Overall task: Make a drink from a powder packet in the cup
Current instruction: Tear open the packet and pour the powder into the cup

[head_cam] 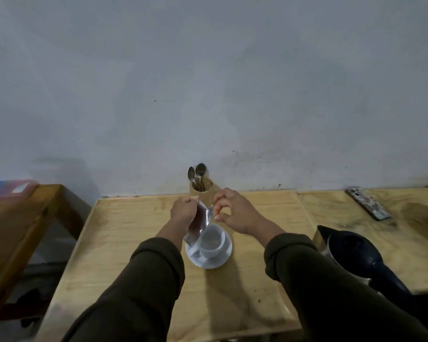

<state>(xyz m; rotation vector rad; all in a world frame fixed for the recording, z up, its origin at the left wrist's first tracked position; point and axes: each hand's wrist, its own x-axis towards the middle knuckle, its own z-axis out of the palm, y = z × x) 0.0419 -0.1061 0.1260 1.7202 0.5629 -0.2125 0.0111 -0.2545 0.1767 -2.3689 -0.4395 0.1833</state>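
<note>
A white cup [211,244] stands on a white saucer [209,260] in the middle of the wooden table. Just above its left rim hangs a silvery powder packet [199,224], tilted, with its lower end near the saucer. My left hand [184,212] grips the packet's top left corner. My right hand [232,213] pinches the packet's top right edge between thumb and fingertips. The inside of the cup looks white; I cannot tell whether powder lies in it.
A wooden holder [203,193] with two spoons [197,175] stands by the wall behind the cup. A dark electric kettle [351,253] sits at the right. A patterned phone [367,206] lies far right. A wooden bench [22,218] stands at the left.
</note>
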